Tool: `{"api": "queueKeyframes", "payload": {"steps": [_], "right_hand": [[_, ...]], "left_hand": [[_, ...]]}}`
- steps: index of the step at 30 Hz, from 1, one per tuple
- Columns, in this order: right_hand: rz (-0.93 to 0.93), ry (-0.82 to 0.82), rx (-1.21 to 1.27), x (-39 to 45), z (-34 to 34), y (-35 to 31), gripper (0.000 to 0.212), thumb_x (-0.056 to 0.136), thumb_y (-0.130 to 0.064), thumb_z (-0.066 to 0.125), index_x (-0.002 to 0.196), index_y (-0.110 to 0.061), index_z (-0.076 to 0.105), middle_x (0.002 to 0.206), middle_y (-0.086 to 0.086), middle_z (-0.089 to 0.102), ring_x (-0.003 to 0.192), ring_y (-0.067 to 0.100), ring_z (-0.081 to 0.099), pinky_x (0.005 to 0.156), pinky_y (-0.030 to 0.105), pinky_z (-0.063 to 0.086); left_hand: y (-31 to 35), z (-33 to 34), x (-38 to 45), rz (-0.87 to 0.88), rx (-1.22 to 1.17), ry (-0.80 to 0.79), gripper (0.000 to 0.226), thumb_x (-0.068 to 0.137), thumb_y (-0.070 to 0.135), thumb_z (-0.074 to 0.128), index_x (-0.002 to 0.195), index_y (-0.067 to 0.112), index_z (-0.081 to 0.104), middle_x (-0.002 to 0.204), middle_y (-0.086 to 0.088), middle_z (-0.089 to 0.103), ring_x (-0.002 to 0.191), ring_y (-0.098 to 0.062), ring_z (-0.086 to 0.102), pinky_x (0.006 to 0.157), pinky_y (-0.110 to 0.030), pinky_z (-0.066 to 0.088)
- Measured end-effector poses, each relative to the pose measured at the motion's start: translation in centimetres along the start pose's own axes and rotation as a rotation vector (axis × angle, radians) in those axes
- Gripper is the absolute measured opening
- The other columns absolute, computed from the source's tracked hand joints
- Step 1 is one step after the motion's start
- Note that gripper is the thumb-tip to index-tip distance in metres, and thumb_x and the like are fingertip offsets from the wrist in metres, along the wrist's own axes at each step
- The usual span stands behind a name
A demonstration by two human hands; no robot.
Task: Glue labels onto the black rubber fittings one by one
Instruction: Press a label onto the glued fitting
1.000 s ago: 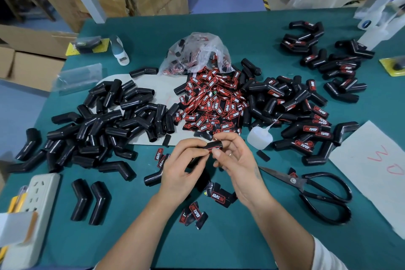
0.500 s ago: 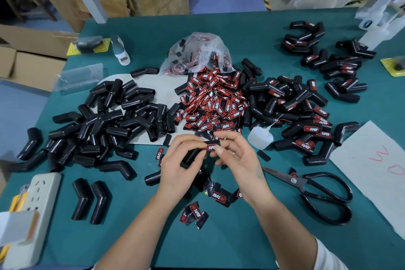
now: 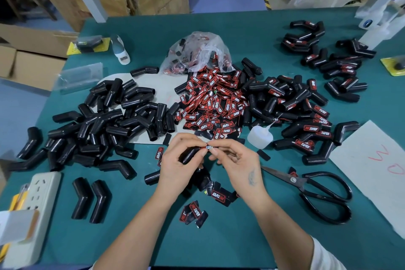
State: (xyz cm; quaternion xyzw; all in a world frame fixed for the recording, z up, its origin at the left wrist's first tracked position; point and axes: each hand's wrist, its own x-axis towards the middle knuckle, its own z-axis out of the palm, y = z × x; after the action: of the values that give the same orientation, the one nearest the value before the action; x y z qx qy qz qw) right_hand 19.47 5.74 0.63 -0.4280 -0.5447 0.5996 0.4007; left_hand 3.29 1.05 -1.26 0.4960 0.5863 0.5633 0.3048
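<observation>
The person works at a green table (image 3: 252, 35), and everything here is best placed from the heap of red-and-black labels (image 3: 210, 105) at its middle. Just in front of that heap the left hand (image 3: 177, 166) is wrapped round one black rubber fitting (image 3: 189, 154), fingers curled about its ribbed body. The right hand (image 3: 238, 160) meets it at the fitting's upper end, thumb and forefinger pinching a label (image 3: 205, 148) against the rubber; the remaining fingers are loosely spread and carry nothing.

The step in hand looks to be seating the label. To do it well, the left hand should keep the fitting from rolling while the right presses from one end of the label to the other, so that no edge lifts on the curved surface. The label wants to sit square along the fitting's straight run, not across the ribs. Pressure should hold until the glue grabs — and fingertips should stay clear of any squeeze-out.

The small glue bottle (image 3: 260, 136) stands just right of the heap's near edge, within easy reach. Unlabelled fittings (image 3: 114, 120) are piled to the heap's left, and labelled fittings (image 3: 306, 116) lie to its right — the finished piece presumably belongs there. Black scissors (image 3: 317, 195) lie farther right and nearer the person. A few loose labels (image 3: 194, 212) are scattered between the forearms.
</observation>
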Motion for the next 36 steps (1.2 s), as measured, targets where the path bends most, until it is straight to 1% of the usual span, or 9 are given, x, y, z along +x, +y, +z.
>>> {"api": "queueKeyframes", "payload": {"steps": [4, 6, 10, 12, 14, 16, 23, 30, 36], "right_hand": [[0.006, 0.013, -0.001, 0.13, 0.02, 0.22, 0.017, 0.096, -0.008, 0.074, 0.103, -0.022, 0.081, 0.091, -0.001, 0.08, 0.08, 0.012, 0.076, 0.076, 0.021, 0.055], [-0.002, 0.008, -0.001, 0.13, 0.04, 0.22, 0.019, 0.096, -0.008, 0.074, 0.103, -0.024, 0.081, 0.091, -0.001, 0.08, 0.08, 0.013, 0.075, 0.077, 0.021, 0.056], [-0.006, -0.028, 0.021, 0.02, 0.03, 0.37, 0.025, 0.1, -0.01, 0.07, 0.11, -0.031, 0.079, 0.095, 0.0, 0.08, 0.085, 0.015, 0.076, 0.08, 0.02, 0.055], [-0.016, -0.057, 0.033, -0.06, -0.03, 0.45, 0.028, 0.103, -0.011, 0.066, 0.117, -0.032, 0.076, 0.099, 0.002, 0.08, 0.089, 0.018, 0.076, 0.083, 0.021, 0.055], [-0.025, -0.068, 0.033, -0.1, -0.11, 0.44, 0.029, 0.104, -0.013, 0.065, 0.121, -0.034, 0.074, 0.098, 0.003, 0.079, 0.09, 0.021, 0.076, 0.084, 0.022, 0.055], [-0.033, -0.068, 0.028, -0.12, -0.2, 0.38, 0.029, 0.104, -0.016, 0.065, 0.123, -0.036, 0.072, 0.095, 0.003, 0.079, 0.09, 0.02, 0.076, 0.084, 0.023, 0.055], [-0.031, -0.101, 0.036, 0.29, -0.48, 0.47, 0.03, 0.107, -0.013, 0.059, 0.133, -0.027, 0.067, 0.094, 0.005, 0.078, 0.092, 0.02, 0.076, 0.084, 0.028, 0.058], [-0.007, -0.067, 0.066, 0.43, -0.3, 0.65, 0.033, 0.105, -0.012, 0.063, 0.126, -0.036, 0.071, 0.09, 0.004, 0.077, 0.086, 0.016, 0.073, 0.08, 0.024, 0.056], [-0.003, -0.086, 0.085, 0.36, -0.25, 0.71, 0.034, 0.11, -0.007, 0.051, 0.135, -0.023, 0.066, 0.098, 0.007, 0.077, 0.091, 0.021, 0.075, 0.082, 0.029, 0.058]], "left_hand": [[0.11, 0.03, 0.11, 0.018, 0.013, -0.014, 0.012, 0.092, 0.025, 0.074, 0.101, 0.02, 0.078, 0.108, 0.002, 0.063, 0.096, -0.025, 0.068, 0.074, -0.06, 0.059], [0.11, 0.04, 0.11, 0.038, 0.031, -0.02, 0.011, 0.092, 0.025, 0.074, 0.101, 0.02, 0.078, 0.107, 0.004, 0.063, 0.098, -0.023, 0.068, 0.082, -0.059, 0.058], [0.24, 0.15, -0.03, 0.01, 0.011, 0.003, 0.014, 0.092, 0.024, 0.076, 0.101, 0.014, 0.08, 0.107, 0.005, 0.063, 0.1, -0.023, 0.067, 0.08, -0.06, 0.058], [0.42, 0.2, -0.03, -0.019, -0.017, 0.022, 0.01, 0.092, 0.021, 0.081, 0.1, 0.015, 0.081, 0.106, 0.006, 0.063, 0.099, -0.022, 0.067, 0.078, -0.052, 0.06], [0.65, 0.15, -0.01, -0.033, -0.063, 0.022, 0.009, 0.092, 0.014, 0.079, 0.099, 0.017, 0.082, 0.106, 0.004, 0.064, 0.097, -0.019, 0.067, 0.073, -0.035, 0.062], [0.73, 0.03, 0.02, -0.026, -0.058, 0.017, 0.013, 0.091, 0.009, 0.077, 0.101, 0.016, 0.083, 0.106, 0.001, 0.065, 0.1, -0.02, 0.068, 0.075, -0.027, 0.061], [0.64, -0.15, 0.13, -0.061, -0.061, -0.007, 0.019, 0.095, -0.001, 0.072, 0.106, 0.011, 0.083, 0.111, -0.003, 0.064, 0.103, -0.021, 0.068, 0.079, -0.031, 0.063], [0.94, 0.16, -0.18, 0.027, 0.007, 0.001, 0.018, 0.095, 0.005, 0.072, 0.108, 0.01, 0.082, 0.112, -0.005, 0.063, 0.103, -0.022, 0.068, 0.079, -0.034, 0.064], [0.96, 0.02, 0.01, -0.054, -0.056, 0.039, 0.017, 0.096, 0.009, 0.07, 0.108, 0.01, 0.082, 0.11, -0.002, 0.065, 0.1, -0.022, 0.07, 0.076, -0.028, 0.062]]}}
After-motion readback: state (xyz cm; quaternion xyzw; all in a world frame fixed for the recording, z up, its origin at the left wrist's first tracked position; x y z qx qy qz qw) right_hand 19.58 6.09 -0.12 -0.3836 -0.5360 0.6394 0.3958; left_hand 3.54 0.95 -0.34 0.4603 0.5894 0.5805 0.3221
